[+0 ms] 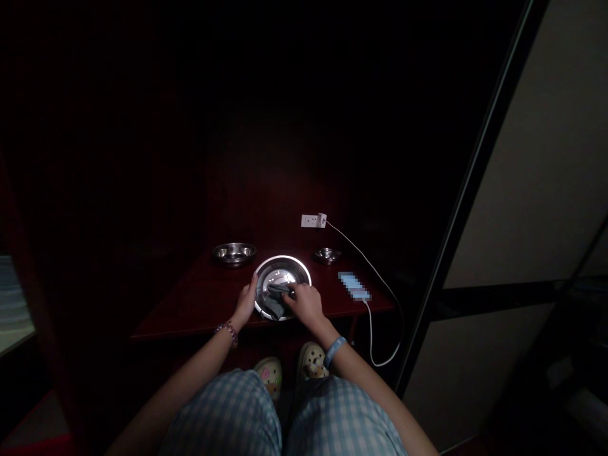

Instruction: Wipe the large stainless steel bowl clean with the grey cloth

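Steel bowl (287,268), just below frame centre, seems partly wiped, left hand (246,303) gripping its rim, right hand (306,304) pinching grey cloth (274,308) inside, remaining work unclear.

Three bowls (280,273) (234,253) (327,255), one cloth (273,308), one phone (354,286), one cord (379,365), one socket (311,221), one bench (204,307), two bracelets (335,352) (231,333), two shoes (270,372) (311,360) and two hands (244,305) (306,304) are being seen.

Back wall (266,171): near-black, faint red glow low center.
Steel bowl (280,276): hard glare on rim and inner base, brightest spot in view.
Tabletop (204,297): dim dark red, shadow beneath front edge.
Phone (354,286): blocky pixelation, unreadable.
Pale panel (522,177): dull gray, underlit.
Lower right corner: murky, soft, detail lost.
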Available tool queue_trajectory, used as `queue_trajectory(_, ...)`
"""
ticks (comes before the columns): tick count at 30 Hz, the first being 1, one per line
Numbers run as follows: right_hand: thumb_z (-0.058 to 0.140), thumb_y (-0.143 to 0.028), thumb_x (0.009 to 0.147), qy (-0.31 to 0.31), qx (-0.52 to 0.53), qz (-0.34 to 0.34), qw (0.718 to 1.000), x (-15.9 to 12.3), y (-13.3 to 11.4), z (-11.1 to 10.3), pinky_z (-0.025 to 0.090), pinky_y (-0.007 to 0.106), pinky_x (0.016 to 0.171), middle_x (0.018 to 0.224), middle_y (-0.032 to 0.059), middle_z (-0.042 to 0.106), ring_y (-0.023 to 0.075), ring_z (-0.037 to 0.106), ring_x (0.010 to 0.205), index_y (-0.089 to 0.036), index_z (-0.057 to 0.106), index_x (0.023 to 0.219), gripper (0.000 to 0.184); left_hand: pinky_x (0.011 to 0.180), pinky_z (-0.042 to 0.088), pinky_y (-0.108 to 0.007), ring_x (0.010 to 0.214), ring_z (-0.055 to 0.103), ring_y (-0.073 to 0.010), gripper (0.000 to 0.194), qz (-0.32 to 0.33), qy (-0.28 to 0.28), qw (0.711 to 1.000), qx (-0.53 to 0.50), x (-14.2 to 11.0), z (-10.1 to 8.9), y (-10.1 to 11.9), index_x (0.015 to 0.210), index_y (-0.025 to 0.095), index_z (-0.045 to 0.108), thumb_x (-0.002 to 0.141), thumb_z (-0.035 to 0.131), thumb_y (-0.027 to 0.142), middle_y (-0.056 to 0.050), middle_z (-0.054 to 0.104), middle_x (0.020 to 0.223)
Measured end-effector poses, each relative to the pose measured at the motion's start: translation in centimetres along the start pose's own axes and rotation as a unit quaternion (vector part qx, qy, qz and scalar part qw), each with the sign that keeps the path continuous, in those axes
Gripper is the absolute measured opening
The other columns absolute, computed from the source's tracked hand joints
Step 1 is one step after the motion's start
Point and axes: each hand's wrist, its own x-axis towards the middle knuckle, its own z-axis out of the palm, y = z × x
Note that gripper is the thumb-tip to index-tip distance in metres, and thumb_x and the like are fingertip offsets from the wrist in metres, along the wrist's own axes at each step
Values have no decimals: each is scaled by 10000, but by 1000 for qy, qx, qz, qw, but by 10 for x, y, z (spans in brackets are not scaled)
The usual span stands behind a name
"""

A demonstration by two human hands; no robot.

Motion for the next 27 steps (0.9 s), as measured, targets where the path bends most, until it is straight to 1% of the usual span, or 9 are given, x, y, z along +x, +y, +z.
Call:
queue_trajectory(3,548,-368,930,80,77,33,993,3,3,2,485,319,876,1125,117,728,248,674,1038,-217,707,1144,306,905,493,-382,977,701,-306,849,4,-4,1000,-10,-1,1,0,948,113,745,707,431,864,-163,769,941)
queue_trajectory(5,548,-383,922,137,165,59,975,6,7,4,488,318,861,1110,103,736,242,681,1008,-220,703,1135,310,923,484,-384,993,696,-304,846,6,-2,1000,-17,-1,1,-1,991,111,740,718,437,853,-165,767,977)
queue_trajectory(7,527,-420,917,190,272,89,939,9,12,5,497,315,822,1047,87,751,231,693,934,-220,702,1108,328,923,479,-384,991,694,-305,835,8,1,1000,-16,0,2,-2,985,113,741,725,439,847,-165,766,976)
queue_trajectory(9,518,-462,898,244,368,112,890,13,16,5,501,319,803,996,85,757,229,691,888,-201,704,1066,361,908,481,-384,971,694,-308,819,7,1,1000,-12,1,3,-3,937,116,746,731,434,844,-166,766,942)
queue_trajectory(12,553,-496,848,304,457,121,827,20,20,2,497,330,825,992,105,754,237,677,905,-164,699,1015,399,890,480,-392,931,693,-310,806,8,5,1000,-5,0,4,-3,890,115,746,747,416,837,-170,761,901)
queue_trajectory(16,585,-501,805,316,526,119,781,26,22,2,490,332,854,1002,117,745,238,662,950,-140,684,991,418,858,480,-389,886,682,-301,762,29,20,999,0,-3,4,0,843,126,737,767,415,813,-152,748,829)
queue_trajectory(21,582,-495,796,310,601,136,724,26,30,14,500,322,831,1013,111,727,219,655,931,-140,652,958,396,801,481,-366,821,663,-279,721,36,12,999,0,-5,4,0,778,137,714,767,427,799,-111,709,699)
queue_trajectory(24,548,-519,818,358,601,167,695,26,37,18,510,336,803,965,88,705,209,639,885,-154,615,959,396,800,480,-368,814,664,-281,716,24,14,1000,8,-4,3,0,776,136,717,781,416,786,-108,695,665)
queue_trajectory(27,499,-516,853,430,554,188,687,26,44,18,500,374,883,978,79,673,209,619,928,-171,578,969,373,823,478,-372,848,671,-291,725,18,22,1000,8,-2,2,-1,840,134,736,777,427,786,-116,718,712)
